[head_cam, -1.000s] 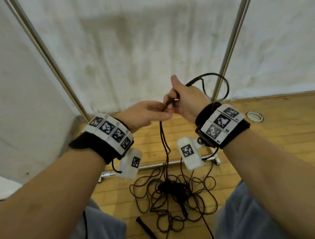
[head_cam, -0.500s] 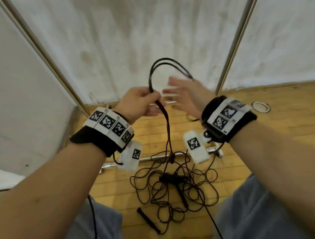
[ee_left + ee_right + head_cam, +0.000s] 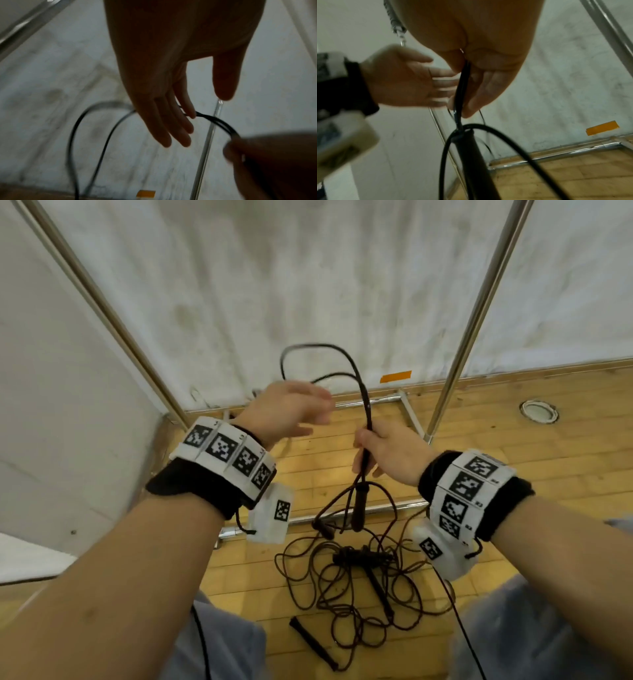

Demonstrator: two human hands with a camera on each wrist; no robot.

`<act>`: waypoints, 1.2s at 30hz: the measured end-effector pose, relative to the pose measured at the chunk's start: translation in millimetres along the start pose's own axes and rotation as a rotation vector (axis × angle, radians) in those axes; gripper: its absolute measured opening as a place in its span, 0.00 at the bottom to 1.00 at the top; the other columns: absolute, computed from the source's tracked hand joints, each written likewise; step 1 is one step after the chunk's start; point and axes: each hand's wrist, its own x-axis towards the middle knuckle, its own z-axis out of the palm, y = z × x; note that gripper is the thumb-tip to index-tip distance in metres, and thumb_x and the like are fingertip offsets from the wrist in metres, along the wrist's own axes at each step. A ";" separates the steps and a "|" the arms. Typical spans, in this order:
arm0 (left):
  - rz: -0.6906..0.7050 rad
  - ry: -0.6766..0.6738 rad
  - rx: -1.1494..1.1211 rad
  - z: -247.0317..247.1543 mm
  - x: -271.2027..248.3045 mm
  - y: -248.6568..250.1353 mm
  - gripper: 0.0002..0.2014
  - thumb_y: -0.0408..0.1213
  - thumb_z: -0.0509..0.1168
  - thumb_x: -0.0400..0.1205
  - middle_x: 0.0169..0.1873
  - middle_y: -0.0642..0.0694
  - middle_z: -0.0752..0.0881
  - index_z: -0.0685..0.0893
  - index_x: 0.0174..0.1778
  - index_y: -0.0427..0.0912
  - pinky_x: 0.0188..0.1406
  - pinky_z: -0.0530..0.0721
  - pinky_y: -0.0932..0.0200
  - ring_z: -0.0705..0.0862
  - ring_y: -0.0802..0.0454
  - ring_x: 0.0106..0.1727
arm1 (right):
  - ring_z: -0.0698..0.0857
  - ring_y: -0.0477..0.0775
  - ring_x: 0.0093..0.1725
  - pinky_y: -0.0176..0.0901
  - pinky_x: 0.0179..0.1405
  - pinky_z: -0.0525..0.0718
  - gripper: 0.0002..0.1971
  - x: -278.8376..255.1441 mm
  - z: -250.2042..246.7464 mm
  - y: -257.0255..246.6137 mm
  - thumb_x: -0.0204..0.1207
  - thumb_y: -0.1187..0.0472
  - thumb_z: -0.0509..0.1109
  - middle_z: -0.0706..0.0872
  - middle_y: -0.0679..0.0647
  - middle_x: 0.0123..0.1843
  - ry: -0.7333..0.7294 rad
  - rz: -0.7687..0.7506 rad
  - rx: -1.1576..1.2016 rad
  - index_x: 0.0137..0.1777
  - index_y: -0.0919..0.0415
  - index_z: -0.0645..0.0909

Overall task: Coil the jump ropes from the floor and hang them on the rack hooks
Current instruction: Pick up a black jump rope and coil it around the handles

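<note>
Above a wooden floor (image 3: 513,460), 2 bare forearms reach forward, each wearing a black wristband with white printed marker squares. On the right, the right hand (image 3: 390,453) has its fingers and thumb curled around doubled strands of a thin black jump rope (image 3: 366,405), gripping them just above a dark handle (image 3: 360,508) that hangs straight down below the fist. From the top of the fist the rope rises and bends over in 2 loops toward the left. The left hand (image 3: 291,412) is raised a little higher and just left of those loops, palm turned toward the right hand, fingers straight and spread apart, holding nothing; in the left wrist view its fingertips (image 3: 178,136) lie against or just in front of the looped rope, and which of the two cannot be told. Below the hands, a tangled pile of more black rope (image 3: 346,583) lies on the floor between the person's knees, which are covered in grey-blue cloth. At least 3 more dark handles show in or beside the pile, one lying apart at its near left edge (image 3: 313,643). Behind the hands stands a metal rack frame: 2 shiny upright poles, left (image 3: 102,302) and right (image 3: 479,313), joined low down by bars resting on the floor. A stained white wall (image 3: 308,268) backs the rack, with 1 small strip of orange tape (image 3: 395,377) near its base. A round white fitting (image 3: 538,411) is set in the floor at the far right.
</note>
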 end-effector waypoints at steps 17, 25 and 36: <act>0.033 -0.174 0.484 53.8 5.7 -23.9 0.09 0.45 0.68 0.80 0.35 0.48 0.90 0.89 0.36 0.51 0.48 0.88 0.49 0.88 0.48 0.43 | 0.76 0.45 0.25 0.46 0.38 0.74 0.18 4.4 -32.3 -26.5 0.85 0.51 0.52 0.89 0.53 0.30 0.362 -0.069 -0.039 0.37 0.57 0.75; 0.056 -0.036 0.872 46.8 8.9 -33.4 0.06 0.50 0.70 0.78 0.37 0.58 0.83 0.86 0.42 0.53 0.29 0.70 0.66 0.80 0.60 0.40 | 0.75 0.46 0.21 0.40 0.29 0.77 0.13 0.4 -35.3 -32.8 0.82 0.58 0.59 0.82 0.47 0.24 0.423 -0.166 0.160 0.36 0.55 0.76; 0.155 -0.202 0.067 46.7 3.5 -20.6 0.04 0.36 0.69 0.79 0.43 0.48 0.90 0.84 0.47 0.50 0.64 0.80 0.43 0.88 0.48 0.53 | 0.76 0.52 0.25 0.46 0.31 0.82 0.09 5.9 -35.4 -43.8 0.83 0.67 0.60 0.78 0.57 0.35 0.285 -0.145 0.757 0.41 0.63 0.76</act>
